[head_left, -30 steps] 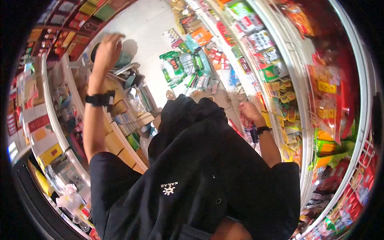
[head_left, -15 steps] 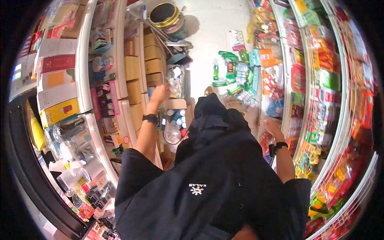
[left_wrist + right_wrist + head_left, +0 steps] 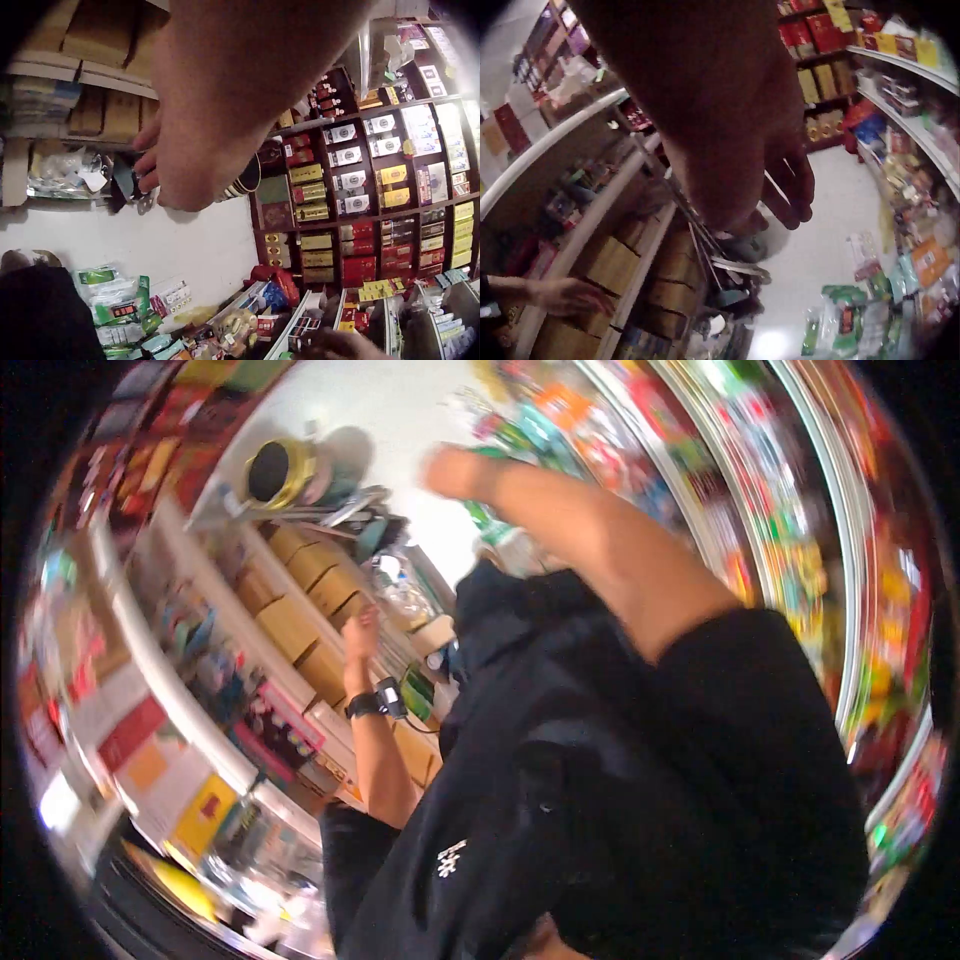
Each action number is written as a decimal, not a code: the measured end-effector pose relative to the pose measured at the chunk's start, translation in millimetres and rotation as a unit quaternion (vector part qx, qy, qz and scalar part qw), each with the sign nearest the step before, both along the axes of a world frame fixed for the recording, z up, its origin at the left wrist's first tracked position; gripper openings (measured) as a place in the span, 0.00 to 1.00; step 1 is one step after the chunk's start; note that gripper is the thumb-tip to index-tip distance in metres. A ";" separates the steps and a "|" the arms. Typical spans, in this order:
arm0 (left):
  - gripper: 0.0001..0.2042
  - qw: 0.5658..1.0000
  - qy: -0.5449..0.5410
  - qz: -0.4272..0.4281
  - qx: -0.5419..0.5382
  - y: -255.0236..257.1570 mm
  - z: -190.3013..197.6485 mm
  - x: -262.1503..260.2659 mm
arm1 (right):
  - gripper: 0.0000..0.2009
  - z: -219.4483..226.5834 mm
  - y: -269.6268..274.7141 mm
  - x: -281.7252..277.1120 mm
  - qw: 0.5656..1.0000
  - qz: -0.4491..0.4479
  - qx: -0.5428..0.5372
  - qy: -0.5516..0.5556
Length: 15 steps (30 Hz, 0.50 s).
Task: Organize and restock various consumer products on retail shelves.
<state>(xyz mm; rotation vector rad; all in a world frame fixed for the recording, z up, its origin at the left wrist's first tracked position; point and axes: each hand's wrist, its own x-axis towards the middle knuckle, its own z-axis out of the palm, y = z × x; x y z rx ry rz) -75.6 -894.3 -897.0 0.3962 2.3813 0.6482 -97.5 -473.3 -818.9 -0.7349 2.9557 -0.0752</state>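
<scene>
Beside the brown cartons (image 3: 288, 626) on the left shelving, my left hand (image 3: 362, 636) is raised in the head view, with nothing visible in it. The left wrist view has this hand (image 3: 184, 142) from close up, its fingers (image 3: 148, 159) slightly bent. My right hand (image 3: 456, 470) is blurred in the head view, its arm stretched across above the floor. In the right wrist view the right hand (image 3: 780, 165) hangs empty with loosely bent fingers. Green packs (image 3: 847, 319) lie on the floor beyond it.
A black bucket with a yellow rim (image 3: 303, 472) stands at the aisle's far left, near long-handled items. Shelves of colourful packets (image 3: 790, 550) line the right side. Dark shelving with boxes (image 3: 360, 187) stands at the aisle's end. A plastic-filled box (image 3: 400, 588) sits by the left shelf.
The head view has swung and tilted. My right hand has left the right shelf's side and risen over the aisle. The left hand remains by the cartons, after coming down from higher up.
</scene>
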 end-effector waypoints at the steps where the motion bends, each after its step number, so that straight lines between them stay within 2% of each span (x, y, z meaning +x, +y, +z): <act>1: 0.13 0.999 -0.004 0.014 0.032 3.6 17.3 7.8 | 0.09 25.6 -21.5 -23.0 0.995 -0.070 -0.024 -0.071; 2: 0.13 0.998 0.040 0.006 0.056 4.0 21.4 19.0 | 0.09 52.7 -33.7 -42.0 0.993 -0.084 -0.037 -0.074; 5: 0.12 0.999 -0.016 0.027 -0.014 2.2 25.4 51.0 | 0.10 128.5 -66.5 -74.8 0.995 -0.060 -0.065 -0.051; 8: 0.12 0.997 -0.063 0.009 -0.050 -8.1 22.5 84.9 | 0.10 182.3 -65.7 -72.2 0.995 -0.049 -0.078 -0.039; 12: 0.12 0.994 -0.083 0.013 -0.068 -6.4 26.2 121.6 | 0.10 216.7 -58.3 -56.7 0.996 -0.032 -0.084 -0.029; 15: 0.13 0.994 -0.090 0.020 -0.066 2.3 20.7 140.6 | 0.11 219.3 -34.3 -39.0 0.995 -0.031 -0.083 -0.037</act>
